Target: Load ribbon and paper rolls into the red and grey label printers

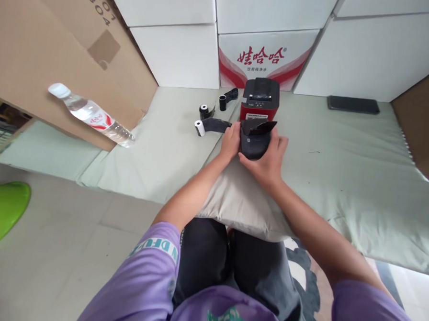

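Note:
Both my hands are around a small black printer (255, 146) with a rounded front, resting near the middle of the covered surface. Dark glossy flaps stand up from its top, like a raised lid or film; I cannot tell which. My left hand (231, 141) grips its left side, with the fingers partly hidden. My right hand (269, 159) wraps its right side, thumb across the front. Directly behind stands a red and black receipt printer (260, 98). A white-cored roll (199, 128) lies left of my left hand, its dark strip (217, 125) running towards that hand.
Two more dark rolls, a near one (204, 111) and a farther one (223, 102), stand behind. A water bottle (94, 116) leans on a cardboard box (109, 45) at left. A black phone (353, 105) lies at back right. White boxes (177, 53) form a wall behind.

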The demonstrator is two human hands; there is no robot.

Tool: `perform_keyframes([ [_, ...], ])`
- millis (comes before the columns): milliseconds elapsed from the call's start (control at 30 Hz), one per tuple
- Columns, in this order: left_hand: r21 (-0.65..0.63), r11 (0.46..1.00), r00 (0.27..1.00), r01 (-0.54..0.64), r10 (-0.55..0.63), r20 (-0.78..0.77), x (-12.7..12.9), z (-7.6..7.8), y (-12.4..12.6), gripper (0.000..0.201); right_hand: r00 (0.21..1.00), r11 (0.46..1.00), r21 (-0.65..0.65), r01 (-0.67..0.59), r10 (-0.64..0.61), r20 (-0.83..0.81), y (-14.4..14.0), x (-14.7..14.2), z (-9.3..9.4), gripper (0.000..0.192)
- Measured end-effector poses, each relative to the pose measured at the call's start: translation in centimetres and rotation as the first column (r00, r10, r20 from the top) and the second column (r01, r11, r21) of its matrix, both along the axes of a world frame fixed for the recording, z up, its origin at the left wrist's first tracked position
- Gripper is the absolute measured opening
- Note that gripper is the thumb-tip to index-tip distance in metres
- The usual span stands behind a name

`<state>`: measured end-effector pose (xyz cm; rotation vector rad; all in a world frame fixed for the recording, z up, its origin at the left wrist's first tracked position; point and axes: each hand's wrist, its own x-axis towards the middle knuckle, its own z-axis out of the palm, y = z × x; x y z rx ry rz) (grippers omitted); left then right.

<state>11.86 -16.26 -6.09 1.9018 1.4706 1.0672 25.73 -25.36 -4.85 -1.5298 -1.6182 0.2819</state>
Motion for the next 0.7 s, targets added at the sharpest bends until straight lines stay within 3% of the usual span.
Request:
perform_keyframes([
  [100,-0.055,0.997,0.996,-0.046,0.041,-0.079,-0.5,-0.2,0.4,0.060,0.999,0.999,-0.038,0.027,-0.028,-0.021,0.2,0.0,-0.5,0.128],
  [267,-0.081,0.997,0.963,-0.003,-0.019,-0.268,-0.6,-0.2,0.5,0.057,0.997,0.991,-0.116,0.070,-0.071,-0.004,0.6,0.1,-1.2,0.129],
  [433,-0.093,0.994,0.951,-0.058,0.027,-0.308,-0.4,0.0,0.0,0.050,0.995,0.986,-0.133,0.102,-0.102,0.010,0.9,-0.3,-2.4,0.130],
  [700,-0.116,0.993,0.950,-0.029,-0.009,-0.313,-0.4,0.6,-0.1,0.052,0.996,0.990,-0.104,0.093,-0.093,0.004,0.6,-0.5,-2.7,0.132],
])
